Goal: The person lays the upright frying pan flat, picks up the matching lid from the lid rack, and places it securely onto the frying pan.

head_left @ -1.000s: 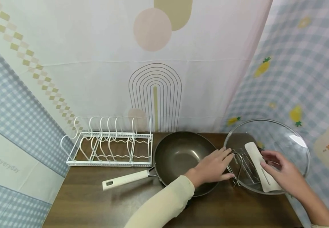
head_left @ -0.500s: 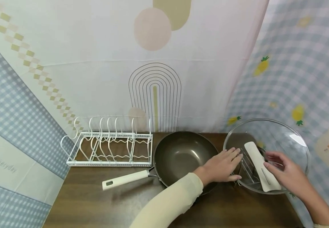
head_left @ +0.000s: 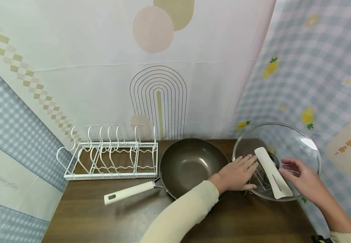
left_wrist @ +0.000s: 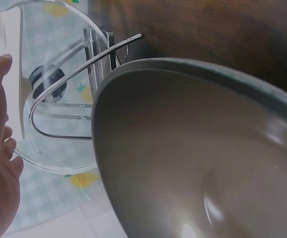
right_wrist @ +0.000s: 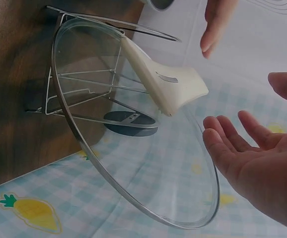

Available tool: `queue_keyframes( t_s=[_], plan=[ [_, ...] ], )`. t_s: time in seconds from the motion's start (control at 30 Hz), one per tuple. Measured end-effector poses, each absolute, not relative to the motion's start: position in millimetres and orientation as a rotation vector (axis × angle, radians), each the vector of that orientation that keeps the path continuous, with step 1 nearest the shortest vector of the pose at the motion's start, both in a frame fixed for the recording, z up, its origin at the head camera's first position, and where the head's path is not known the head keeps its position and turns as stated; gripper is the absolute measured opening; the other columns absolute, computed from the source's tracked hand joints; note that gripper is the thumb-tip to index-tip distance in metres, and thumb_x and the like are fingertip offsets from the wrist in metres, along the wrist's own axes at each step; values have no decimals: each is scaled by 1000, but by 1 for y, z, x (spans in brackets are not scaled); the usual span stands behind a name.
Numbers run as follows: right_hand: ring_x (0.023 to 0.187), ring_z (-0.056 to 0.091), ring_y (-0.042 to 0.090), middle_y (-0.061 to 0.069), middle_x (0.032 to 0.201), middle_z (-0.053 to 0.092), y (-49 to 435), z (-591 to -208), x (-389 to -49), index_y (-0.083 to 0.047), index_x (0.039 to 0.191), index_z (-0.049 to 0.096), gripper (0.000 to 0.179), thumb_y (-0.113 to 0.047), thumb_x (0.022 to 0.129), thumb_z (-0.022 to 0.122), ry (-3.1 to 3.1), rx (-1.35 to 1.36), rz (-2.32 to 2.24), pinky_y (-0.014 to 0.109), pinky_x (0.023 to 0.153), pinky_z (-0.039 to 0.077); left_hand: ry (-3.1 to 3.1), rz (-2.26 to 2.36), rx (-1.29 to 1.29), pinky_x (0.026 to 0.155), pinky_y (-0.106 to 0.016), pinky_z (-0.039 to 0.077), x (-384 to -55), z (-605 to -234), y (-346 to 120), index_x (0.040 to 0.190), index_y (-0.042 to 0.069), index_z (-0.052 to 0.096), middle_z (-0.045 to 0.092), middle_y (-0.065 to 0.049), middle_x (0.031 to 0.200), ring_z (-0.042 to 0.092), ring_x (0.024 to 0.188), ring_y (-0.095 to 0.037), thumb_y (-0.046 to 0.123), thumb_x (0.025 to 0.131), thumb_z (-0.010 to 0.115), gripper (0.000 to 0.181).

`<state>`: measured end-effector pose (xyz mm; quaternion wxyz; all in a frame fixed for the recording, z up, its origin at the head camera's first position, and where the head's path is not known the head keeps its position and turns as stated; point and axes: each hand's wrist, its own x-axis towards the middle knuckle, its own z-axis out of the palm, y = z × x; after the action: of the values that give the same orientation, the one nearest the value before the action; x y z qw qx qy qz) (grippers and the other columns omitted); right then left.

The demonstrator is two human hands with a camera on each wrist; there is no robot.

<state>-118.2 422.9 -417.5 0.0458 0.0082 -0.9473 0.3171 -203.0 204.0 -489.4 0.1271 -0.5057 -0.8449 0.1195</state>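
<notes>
A clear glass lid (head_left: 304, 158) with a white handle (right_wrist: 171, 91) leans tilted in a wire lid stand (left_wrist: 84, 64) at the right of the table. Left of it sits a dark wok (head_left: 187, 168) with a cream handle (head_left: 129, 192). My left hand (head_left: 237, 173) reaches over the wok's right side, fingers extended toward the lid stand. It covers part of the stand in the head view; contact cannot be told. Beside the lid's handle is my right hand (right_wrist: 267, 163), fingers loosely bent. In the right wrist view a gap separates it from the handle.
A white wire rack (head_left: 111, 175) with several upright loops stands at the back left of the wooden table (head_left: 102, 219). Patterned cloth hangs (head_left: 211, 94) behind the table and along both sides. The wok's handle points left, in front of the rack.
My left hand has moved slightly right, over the stand's front loop. My right hand has drawn a little away from the lid's handle. The head view has shifted slightly; lid and wok look unmoved.
</notes>
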Motion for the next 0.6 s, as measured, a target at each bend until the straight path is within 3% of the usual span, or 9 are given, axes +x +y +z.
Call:
queue_keyframes(
  t_s=[0.07, 0.17, 0.6],
  plan=[
    [107, 61, 16, 35, 128, 53, 424, -415, -118, 9, 137, 43, 56, -31, 101, 58, -2909, 16, 972, 3, 72, 40, -2466, 362, -1484, 121, -36, 17, -203, -490, 206, 158, 15, 19, 10, -9, 165, 9, 152, -23, 71, 96, 21, 84],
    [114, 53, 49, 35, 132, 50, 424, -411, -116, 10, 139, 41, 59, -33, 102, 56, -2944, 3, 980, 6, 71, 40, -2487, 361, -1512, 121, -35, 16, -204, -491, 207, 158, 15, 19, 10, -9, 165, 8, 152, -22, 71, 96, 21, 84],
    [122, 44, 49, 33, 139, 45, 428, -402, -115, 10, 143, 37, 64, -40, 104, 49, -3021, -57, 1070, 11, 72, 40, -2544, 270, -1559, 121, -33, 14, -206, -502, 208, 157, 12, 22, 11, -9, 165, 11, 152, -22, 68, 97, 23, 82]
  ],
)
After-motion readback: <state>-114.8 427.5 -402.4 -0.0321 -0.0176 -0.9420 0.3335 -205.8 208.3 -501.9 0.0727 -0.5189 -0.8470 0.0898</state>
